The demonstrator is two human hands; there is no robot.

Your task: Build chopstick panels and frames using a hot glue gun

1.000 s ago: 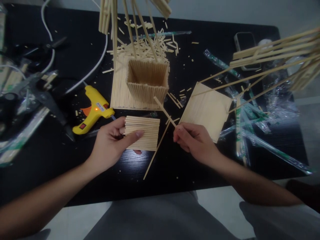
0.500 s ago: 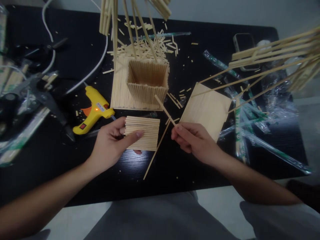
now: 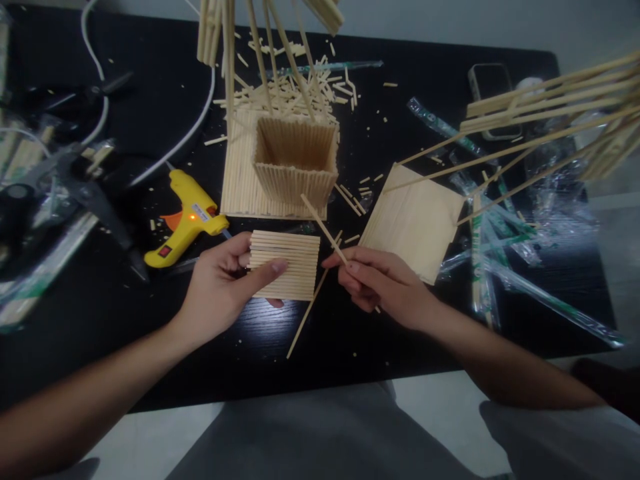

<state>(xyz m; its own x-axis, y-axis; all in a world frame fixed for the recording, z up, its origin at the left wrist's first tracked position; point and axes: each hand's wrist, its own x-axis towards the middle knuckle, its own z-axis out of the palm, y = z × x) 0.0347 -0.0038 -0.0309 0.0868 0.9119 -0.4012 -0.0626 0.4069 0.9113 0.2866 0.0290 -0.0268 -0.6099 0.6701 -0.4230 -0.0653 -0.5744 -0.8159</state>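
My left hand point(image 3: 225, 273) grips a small flat panel of wooden sticks point(image 3: 287, 267) laid side by side, thumb on top and fingers underneath. My right hand point(image 3: 380, 283) pinches a single thin wooden stick point(image 3: 323, 227), which slants up and to the left. Between the hands another long stick point(image 3: 303, 327) lies on the table, partly behind the panel. Just beyond the panel stands an open box of upright sticks point(image 3: 295, 187) on a stick base point(image 3: 239, 180). A yellow glue gun point(image 3: 187, 213) with a glowing orange light lies left of the box.
A wooden board piece point(image 3: 415, 220) with long sticks rising from it stands at right. Plastic wrappers point(image 3: 545, 293) and a phone point(image 3: 493, 100) lie beyond. Cut stick bits point(image 3: 300, 93) are heaped behind the box. Dark pliers point(image 3: 95, 200) and a white cable point(image 3: 200, 120) are at left.
My right hand has shifted its fingers along the stick, the forefinger now stretching toward the panel; the stick has moved slightly left. My left hand and the panel stay almost still.
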